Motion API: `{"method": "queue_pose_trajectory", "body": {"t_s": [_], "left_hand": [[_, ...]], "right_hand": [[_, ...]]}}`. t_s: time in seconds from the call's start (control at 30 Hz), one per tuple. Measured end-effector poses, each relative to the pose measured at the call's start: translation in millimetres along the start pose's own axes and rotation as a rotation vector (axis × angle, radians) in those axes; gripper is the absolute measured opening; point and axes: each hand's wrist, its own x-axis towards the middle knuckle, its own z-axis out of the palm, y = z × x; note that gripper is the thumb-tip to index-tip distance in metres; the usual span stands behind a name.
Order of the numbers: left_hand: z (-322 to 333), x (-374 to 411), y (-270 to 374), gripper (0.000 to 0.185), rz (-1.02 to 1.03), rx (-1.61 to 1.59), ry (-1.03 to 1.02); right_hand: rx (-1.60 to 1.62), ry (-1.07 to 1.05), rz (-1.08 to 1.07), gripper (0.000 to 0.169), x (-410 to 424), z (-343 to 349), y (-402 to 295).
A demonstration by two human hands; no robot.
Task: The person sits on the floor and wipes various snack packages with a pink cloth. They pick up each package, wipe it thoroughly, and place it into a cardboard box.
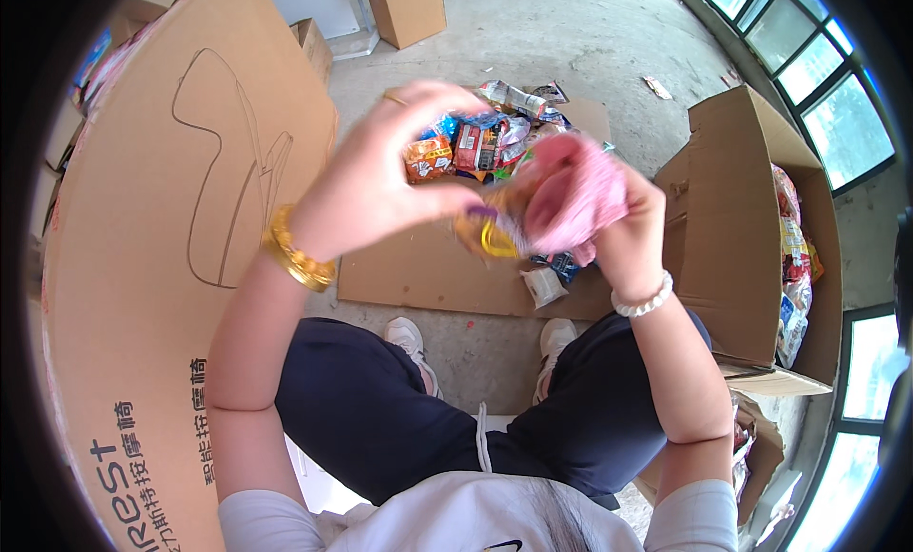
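My right hand (637, 220) grips a bunched pink cloth (578, 192), blurred by motion. Against the cloth's left side is a blurred packet (499, 239) with yellow and purple parts; I cannot tell whether the right hand holds it too. My left hand (378, 170) is raised to the left, thumb and fingers spread wide, the thumb tip close to that packet. Behind both hands lies a pile of snack packets, among them an orange packet (429, 158) and a red and black packet (476, 147). A small white packet (544, 287) rests below the cloth.
A flat cardboard sheet (406, 270) lies under the pile on the concrete floor (570, 35). A large printed carton (143, 267) stands along the left. On the right, an open cardboard box (720, 231) contains several packets (793, 259). Another box (406, 13) stands at the back.
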Motion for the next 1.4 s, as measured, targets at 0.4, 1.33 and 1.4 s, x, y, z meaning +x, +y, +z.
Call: {"method": "queue_pose_trajectory", "body": {"t_s": [0.4,1.33,1.4], "left_hand": [[39.6,-6.6,-4.6,0.028,-0.239,-0.409,-0.267],[57.5,-8.0,-11.0,0.009,-0.357,-0.863,0.224],[59.9,-8.0,-11.7,0.013,-0.358,-0.829,0.163]], "right_hand": [[0.041,-0.027,0.334,0.009,-7.7,3.9,-11.8],[0.789,-0.033,0.492,0.038,-10.7,4.9,-0.3],[0.867,0.013,0.523,0.035,-9.6,6.7,6.6]]}}
